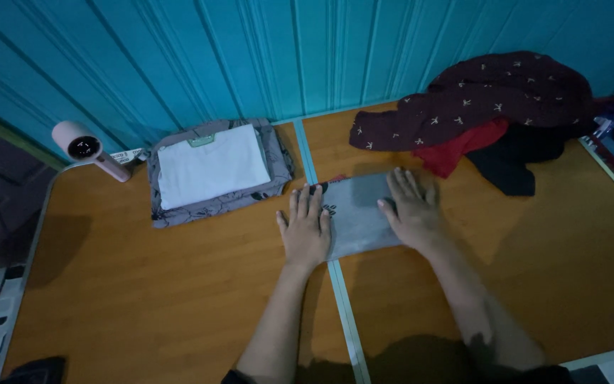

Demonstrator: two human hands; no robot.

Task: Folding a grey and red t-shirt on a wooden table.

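My left hand (305,231) and right hand (412,210) lie flat, fingers spread, pressing but not gripping the folded grey garment (358,213) on the tabletop (143,284). Left of this garment: a finished stack, white folded shirt (211,165) on a grey patterned one (278,167). Behind and right of it: an unfolded heap of dark clothes (499,107) remains.

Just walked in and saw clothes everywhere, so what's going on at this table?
A person presses both palms flat on a folded grey garment on the wooden table: the left hand on its left edge, the right hand on its right part. A folded stack topped by a white garment lies to the left, beside a pink hair dryer. An unfolded heap of dark clothes sits behind.
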